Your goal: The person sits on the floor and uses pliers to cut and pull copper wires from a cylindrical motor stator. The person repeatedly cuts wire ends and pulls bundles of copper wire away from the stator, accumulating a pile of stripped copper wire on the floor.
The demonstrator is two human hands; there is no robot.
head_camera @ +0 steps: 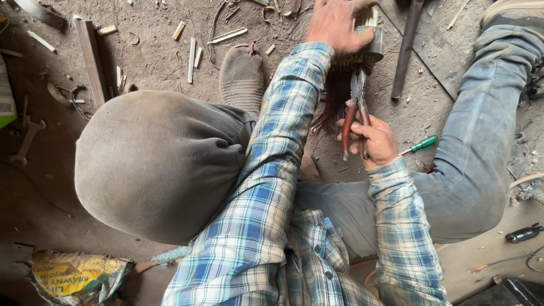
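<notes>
My left hand (335, 24) presses down on a round metal motor stator (371, 42) standing on the dirt floor. A bundle of dark reddish copper wires (334, 102) hangs out of its near end. My right hand (371, 141) is closed around the red handles of a pair of pliers (357, 96). The plier jaws point up at the stator's edge, right by the wires. Whether the jaws pinch a wire is too small to tell. Both arms wear blue checked sleeves.
My bent knee in grey trousers (158, 164) fills the left; the other leg (481, 141) lies at right. A green-handled screwdriver (422, 143) lies beside my right hand. A dark metal bar (405, 51), a wrench (25, 139), an angle iron (90, 56), a yellow sack (76, 275) and scraps lie about.
</notes>
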